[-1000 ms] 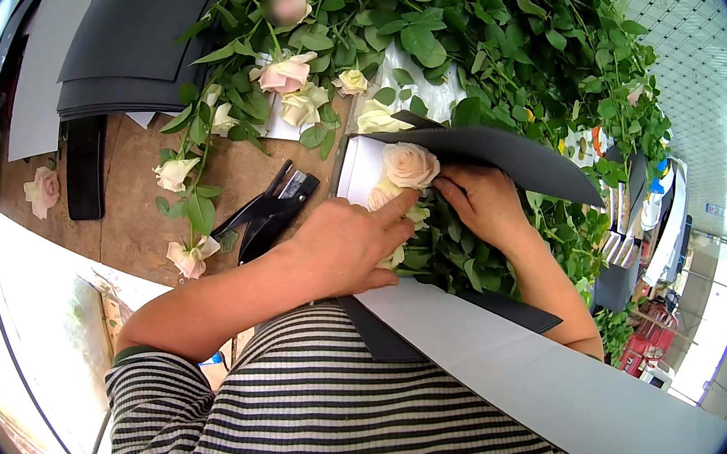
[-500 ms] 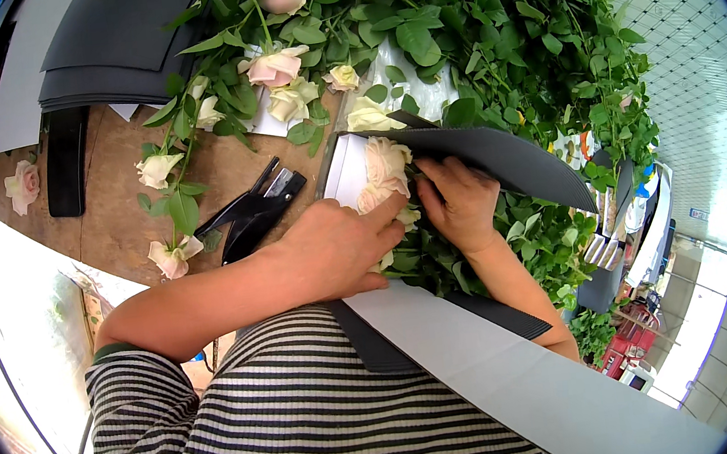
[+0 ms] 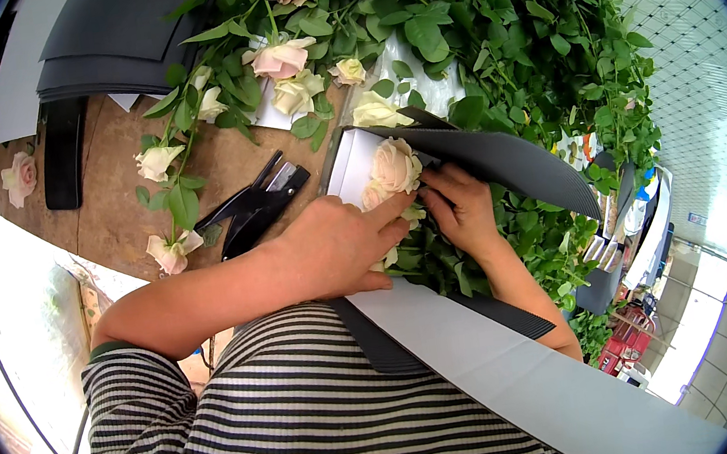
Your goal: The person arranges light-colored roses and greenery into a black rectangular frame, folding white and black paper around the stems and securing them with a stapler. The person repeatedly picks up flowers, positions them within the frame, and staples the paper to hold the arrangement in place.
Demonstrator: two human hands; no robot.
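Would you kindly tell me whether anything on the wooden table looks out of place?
One pink rose looks out of place: it lies alone on the left of the table, beside a flat black object, with no long stem visible, well away from the roses by the left hand.

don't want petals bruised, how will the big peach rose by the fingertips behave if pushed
The peach rose is probably fragile, given its thin, layered petals. It likely won't roll far: another rose sits against it.

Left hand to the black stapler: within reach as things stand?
Probably yes. The black stapler lies on the brown table close beside the left hand, with nothing seen on top; the fingers are at the pale roses, though.
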